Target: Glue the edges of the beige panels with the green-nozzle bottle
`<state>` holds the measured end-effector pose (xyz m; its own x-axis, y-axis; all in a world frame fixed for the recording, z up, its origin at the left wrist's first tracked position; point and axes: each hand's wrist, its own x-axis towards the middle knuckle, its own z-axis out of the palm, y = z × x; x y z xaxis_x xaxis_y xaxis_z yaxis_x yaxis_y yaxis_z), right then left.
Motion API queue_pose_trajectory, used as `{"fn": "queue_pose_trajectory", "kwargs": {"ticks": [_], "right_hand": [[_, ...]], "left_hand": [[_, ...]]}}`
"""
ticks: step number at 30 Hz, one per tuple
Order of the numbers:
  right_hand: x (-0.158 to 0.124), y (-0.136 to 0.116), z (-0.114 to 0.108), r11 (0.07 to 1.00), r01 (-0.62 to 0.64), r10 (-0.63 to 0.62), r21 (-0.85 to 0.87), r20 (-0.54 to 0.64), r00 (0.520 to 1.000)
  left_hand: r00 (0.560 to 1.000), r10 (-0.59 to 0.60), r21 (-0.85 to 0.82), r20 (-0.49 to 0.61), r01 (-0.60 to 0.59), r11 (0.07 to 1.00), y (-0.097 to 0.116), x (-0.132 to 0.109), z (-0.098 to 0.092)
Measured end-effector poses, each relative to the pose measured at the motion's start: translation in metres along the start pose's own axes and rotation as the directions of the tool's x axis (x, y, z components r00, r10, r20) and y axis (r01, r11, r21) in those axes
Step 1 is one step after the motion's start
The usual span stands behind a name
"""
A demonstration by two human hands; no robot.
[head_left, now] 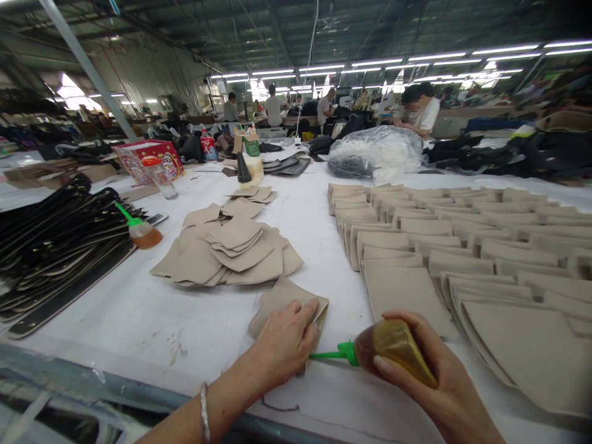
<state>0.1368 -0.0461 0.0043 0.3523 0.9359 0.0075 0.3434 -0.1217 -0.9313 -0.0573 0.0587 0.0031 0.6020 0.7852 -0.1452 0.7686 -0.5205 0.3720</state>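
Note:
My right hand (430, 364) is wrapped round a squeeze bottle (393, 348) of amber liquid, probably glue, held on its side. The bottle's thin green nozzle points left, its tip close to my left hand (289, 336). Under that left hand lies a beige leather-like piece (277, 302); the index finger stretches across its top while the other fingers curl at its right edge, gripping it. Part of the edge near the nozzle is hidden by my fingers. Just beyond is a loose pile of similar beige pieces (231, 250).
Rows of folded beige pieces (402, 283) fill the right side. On the left are stacked black strips (60, 246), with a second green-nozzled bottle (145, 235) beside them. A clear cup with a red lid (160, 177), a red box (139, 157) and a plastic-wrapped bundle (374, 154) stand farther back. People work beyond.

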Motion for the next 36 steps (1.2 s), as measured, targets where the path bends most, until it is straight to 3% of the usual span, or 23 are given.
{"fn": "queue_pose_trajectory", "kwargs": {"ticks": [8, 12, 17, 22, 24, 28, 36], "right_hand": [[-0.002, 0.004, -0.001, 1.0, 0.001, -0.001, 0.013, -0.003, 1.0], [0.0, 0.006, -0.001, 0.997, 0.052, -0.055, -0.049, -0.062, 0.997], [-0.002, 0.014, 0.002, 0.998, 0.053, -0.053, 0.029, -0.006, 0.999], [0.011, 0.023, -0.008, 0.976, 0.151, -0.17, -0.156, -0.12, 0.978], [0.012, 0.026, -0.01, 0.967, 0.187, -0.207, -0.175, -0.103, 0.973], [0.011, 0.028, -0.01, 0.985, 0.145, -0.143, -0.095, 0.026, 0.989], [0.028, 0.026, -0.022, 0.935, 0.268, -0.293, -0.233, -0.08, 0.953]], "left_hand": [[1.0, -0.003, -0.001, -0.01, 0.003, 1.0, 0.001, 0.0, 0.001], [1.0, -0.007, 0.007, -0.004, 0.007, 1.0, 0.0, 0.0, 0.001], [1.0, 0.005, 0.0, -0.004, -0.005, 1.0, 0.0, -0.001, 0.002], [1.0, -0.006, -0.01, 0.014, 0.006, 1.0, 0.002, -0.001, 0.0], [1.0, -0.007, -0.024, 0.021, 0.007, 1.0, 0.001, -0.001, 0.0], [1.0, -0.005, -0.03, 0.011, 0.005, 1.0, -0.001, 0.001, 0.001], [1.0, 0.003, 0.008, 0.021, -0.003, 1.0, 0.0, 0.001, 0.002]]}}
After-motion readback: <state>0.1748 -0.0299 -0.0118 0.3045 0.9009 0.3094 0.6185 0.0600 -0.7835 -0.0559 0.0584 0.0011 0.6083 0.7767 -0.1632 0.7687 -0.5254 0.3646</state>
